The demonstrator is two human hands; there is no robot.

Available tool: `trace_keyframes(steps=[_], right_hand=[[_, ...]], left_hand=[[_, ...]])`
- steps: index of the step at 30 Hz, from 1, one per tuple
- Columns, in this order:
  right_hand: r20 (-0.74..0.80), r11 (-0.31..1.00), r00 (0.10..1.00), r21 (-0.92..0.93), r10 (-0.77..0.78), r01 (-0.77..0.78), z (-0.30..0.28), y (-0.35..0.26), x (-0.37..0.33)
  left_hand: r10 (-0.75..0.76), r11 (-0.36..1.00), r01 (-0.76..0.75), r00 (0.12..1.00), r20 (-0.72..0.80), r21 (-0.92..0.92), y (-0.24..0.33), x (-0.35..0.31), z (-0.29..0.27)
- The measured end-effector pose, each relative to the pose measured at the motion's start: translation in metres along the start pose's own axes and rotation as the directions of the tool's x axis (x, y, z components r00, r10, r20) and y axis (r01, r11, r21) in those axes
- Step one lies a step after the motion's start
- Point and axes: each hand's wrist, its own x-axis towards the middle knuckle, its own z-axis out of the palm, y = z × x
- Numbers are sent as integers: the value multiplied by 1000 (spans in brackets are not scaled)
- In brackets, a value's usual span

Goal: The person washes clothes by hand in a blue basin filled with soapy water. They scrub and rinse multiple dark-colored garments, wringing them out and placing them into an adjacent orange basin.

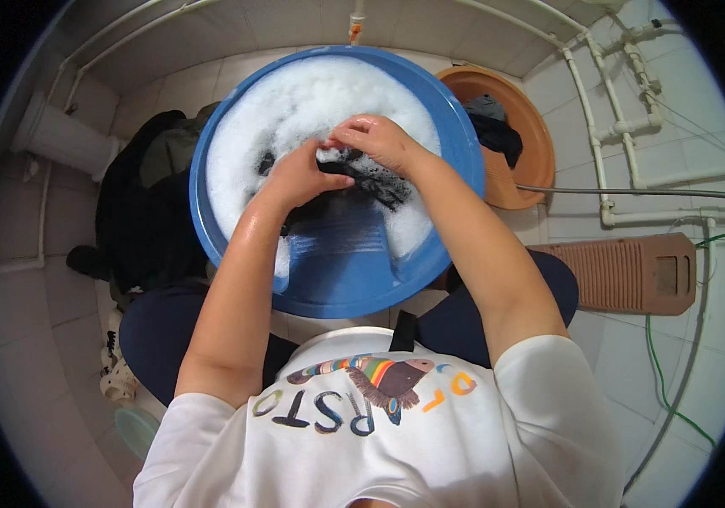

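A wide blue basin (464, 161) stands on the floor in front of me, with thick white suds (244, 127) over much of it. Black wet cloth (375, 182) lies in the foam below my hands; its kind cannot be made out. My left hand (297, 173) has its fingers curled at the basin's middle, thumb pointing right over the cloth. Meeting its fingertips, my right hand (377, 142) bends its fingers in a pinch. Dark cloth and some suds show between the two hands. Nearest me, a ribbed blue washing slope (341, 245) is part of the basin.
Dark clothes (146, 190) are heaped left of the basin. An orange basin (536, 140) with dark clothes in it stands at the far right. A brown washboard (625, 273) lies right of my knee. White pipes (595, 127) and a green hose (658, 372) run along the right side.
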Motion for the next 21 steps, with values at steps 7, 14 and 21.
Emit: trace_keyframes(steps=[7,14,21], right_hand=[[8,744,995,-665,101,-70,-49,98,-34],[-598,504,798,-670,70,-545,-43,95,-19],[-502,227,779,-765,374,-602,-40,97,-28]], left_hand=[[-344,548,423,900,266,-722,-30,5,12],[-453,240,300,876,167,-923,-19,-4,28],[-486,253,435,829,275,-864,-29,3,37]])
